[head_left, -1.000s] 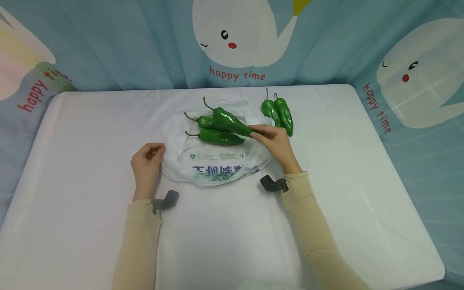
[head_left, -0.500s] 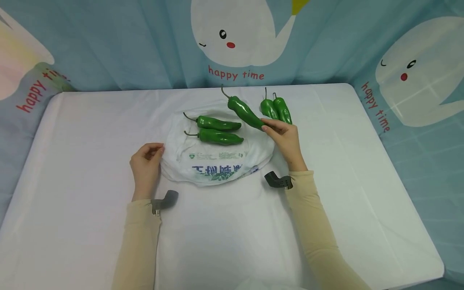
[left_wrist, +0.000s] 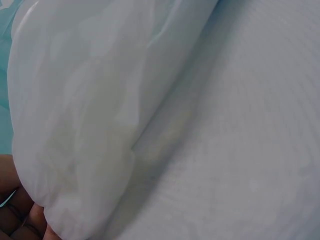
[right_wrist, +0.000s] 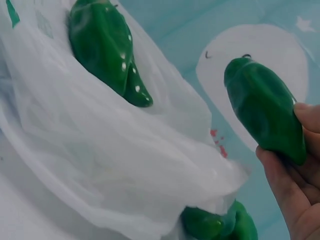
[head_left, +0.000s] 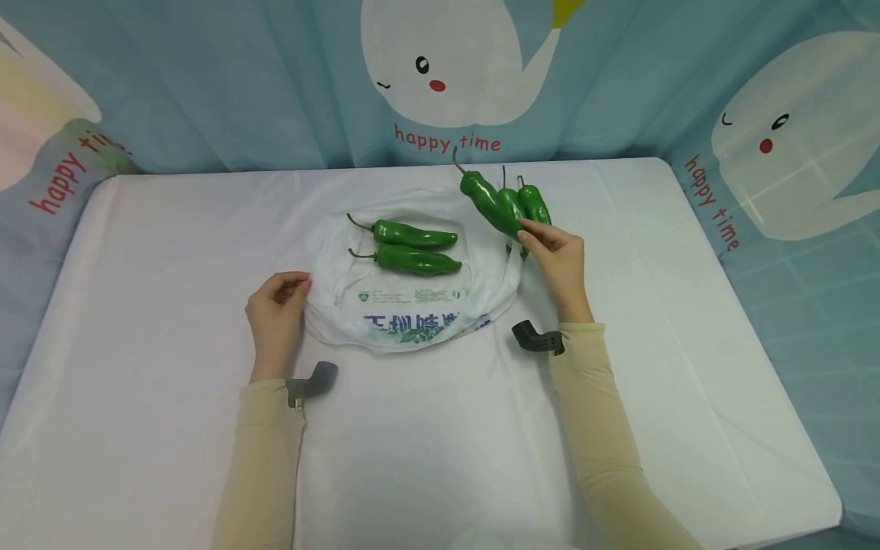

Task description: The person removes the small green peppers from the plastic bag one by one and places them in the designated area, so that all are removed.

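Observation:
A white plastic bag (head_left: 412, 336) with blue and green print lies spread at the middle of the table. My left hand (head_left: 278, 317) pinches its left edge; in the left wrist view the bag (left_wrist: 80, 110) fills much of the picture beside the fingertips. Two green peppers (head_left: 418, 260) lie side by side on the bag, stems to the left. My right hand (head_left: 558, 260) holds another green pepper (head_left: 486, 200) by its tip, stem pointing up and away. In the right wrist view this held pepper (right_wrist: 265, 107) is raised beside the bag, gripped between thumb and fingers.
Beyond the bag's right side, two more green peppers (head_left: 533, 202) lie on the white-covered table (head_left: 660, 321), partly behind the held pepper and right hand. A blue curtain (head_left: 275, 84) with whale prints hangs along the table's far edge. Pale plastic (head_left: 509, 541) shows at the near edge.
My right hand has carried its pepper from above the other two on the bag to the right and away, over the pair at the bag's right side. The left hand has stayed in place.

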Tool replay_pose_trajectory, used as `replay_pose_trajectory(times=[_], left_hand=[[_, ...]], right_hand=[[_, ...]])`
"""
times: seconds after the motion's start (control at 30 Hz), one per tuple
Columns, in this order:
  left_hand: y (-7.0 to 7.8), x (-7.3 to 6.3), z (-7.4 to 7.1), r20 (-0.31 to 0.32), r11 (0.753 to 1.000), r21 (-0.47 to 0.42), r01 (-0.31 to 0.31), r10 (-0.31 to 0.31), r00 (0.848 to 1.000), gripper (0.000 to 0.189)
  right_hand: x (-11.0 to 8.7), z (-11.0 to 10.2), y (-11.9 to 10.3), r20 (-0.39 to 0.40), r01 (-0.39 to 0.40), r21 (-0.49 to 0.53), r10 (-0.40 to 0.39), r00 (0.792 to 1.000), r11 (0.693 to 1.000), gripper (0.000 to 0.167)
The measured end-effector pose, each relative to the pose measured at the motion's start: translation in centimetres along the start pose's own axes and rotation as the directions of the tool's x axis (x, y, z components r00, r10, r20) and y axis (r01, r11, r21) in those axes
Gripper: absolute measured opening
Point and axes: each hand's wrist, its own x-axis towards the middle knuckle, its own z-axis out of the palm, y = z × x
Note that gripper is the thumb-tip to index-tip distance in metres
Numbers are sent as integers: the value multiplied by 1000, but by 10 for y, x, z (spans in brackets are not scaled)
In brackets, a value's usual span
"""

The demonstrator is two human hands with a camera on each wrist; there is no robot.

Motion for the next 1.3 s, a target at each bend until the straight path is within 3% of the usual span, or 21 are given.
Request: replay_pose_trajectory(times=[0.6,1.1,1.3], left_hand=[[0,-1,0,-2,1000,10,9,-9,1000,14],[0,-1,0,-3,1000,14,-2,2,1000,14],[-2,0,1,-5,1000,16,-9,9,1000,14]], right_hand=[[3,-13,5,-122,-24,-15,22,992,1000,23],[4,-30,14,-235,-36,-3,35,971,999,26],[6,-37,21,-279,-54,51,66,958,997,26]])
